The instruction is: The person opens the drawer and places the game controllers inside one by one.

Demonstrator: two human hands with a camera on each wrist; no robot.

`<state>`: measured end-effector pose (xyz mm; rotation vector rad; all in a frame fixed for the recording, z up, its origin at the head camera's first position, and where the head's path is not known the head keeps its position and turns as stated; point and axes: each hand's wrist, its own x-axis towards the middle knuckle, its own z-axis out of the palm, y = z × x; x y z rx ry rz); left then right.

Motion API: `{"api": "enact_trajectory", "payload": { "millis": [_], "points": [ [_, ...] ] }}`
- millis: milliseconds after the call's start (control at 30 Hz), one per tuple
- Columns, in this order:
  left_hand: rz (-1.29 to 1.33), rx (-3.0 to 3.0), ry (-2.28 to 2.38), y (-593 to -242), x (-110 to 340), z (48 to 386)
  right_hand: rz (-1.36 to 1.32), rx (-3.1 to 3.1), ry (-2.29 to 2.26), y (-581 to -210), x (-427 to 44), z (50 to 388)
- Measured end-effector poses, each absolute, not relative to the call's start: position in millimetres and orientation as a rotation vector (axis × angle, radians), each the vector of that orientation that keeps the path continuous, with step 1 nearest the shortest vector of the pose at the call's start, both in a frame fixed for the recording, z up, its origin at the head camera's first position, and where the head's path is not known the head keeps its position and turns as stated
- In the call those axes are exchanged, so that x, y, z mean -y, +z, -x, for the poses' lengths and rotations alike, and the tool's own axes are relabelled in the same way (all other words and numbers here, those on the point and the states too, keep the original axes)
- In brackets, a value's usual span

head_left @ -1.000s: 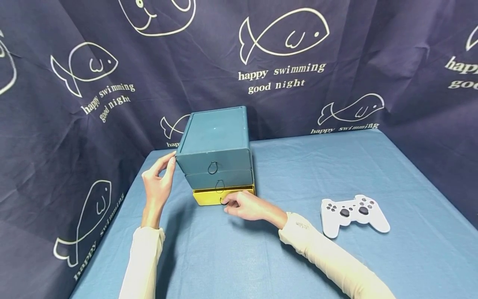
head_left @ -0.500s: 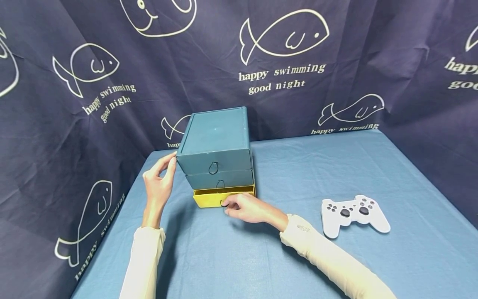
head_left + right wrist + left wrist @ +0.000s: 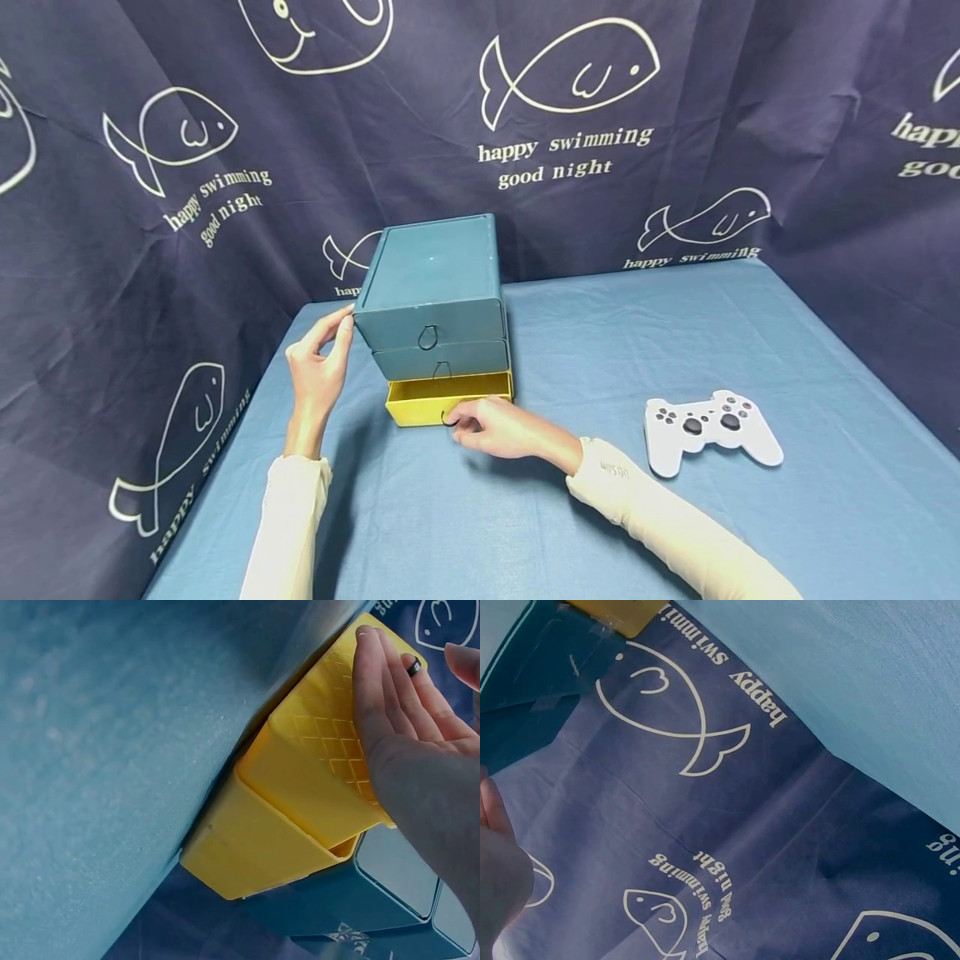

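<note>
A drawer unit (image 3: 431, 258) stands at the back left of the table, with two blue-green drawers above a yellow drawer (image 3: 412, 412). The yellow drawer is partly pulled out, and the visible part of its inside looks bare. My right hand (image 3: 501, 429) holds its black loop handle (image 3: 447, 420) with a finger hooked through. In the right wrist view the black loop (image 3: 414, 666) sits round one finger, before the drawer's ribbed front. My left hand (image 3: 318, 371) touches the unit's upper left front corner with fingertips; the left wrist view cuts off most of it.
A white game controller (image 3: 708, 429) lies on the blue tablecloth (image 3: 585, 533) at the right. Dark blue curtains (image 3: 570, 217) with fish prints hang behind and at both sides. The top drawer's loop handle (image 3: 428, 337) hangs down its front.
The yellow drawer has slid further out towards me, showing more of its inside. My right hand has moved slightly nearer with it. My left hand has stayed at the unit's corner.
</note>
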<state>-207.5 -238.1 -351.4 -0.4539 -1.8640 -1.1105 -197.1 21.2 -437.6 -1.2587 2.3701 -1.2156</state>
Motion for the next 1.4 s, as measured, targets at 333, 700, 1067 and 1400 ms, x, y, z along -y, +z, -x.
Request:
{"api": "enact_trajectory", "payload": {
  "millis": [333,700,1067,1400],
  "points": [
    [0.46,1.858,-1.099,-356,242,213,1.307,-2.352,-1.208,-435,-23,190],
    [0.452,1.879,-1.106,-371,257,225,1.306,-2.346,-1.169,-435,-23,181],
    [0.456,1.882,-1.113,-369,255,224,1.248,-2.296,-1.185,-436,-25,176],
    [0.455,1.903,-1.116,-369,256,223,1.273,-2.273,-1.198,-436,-26,170]
  ]
}}
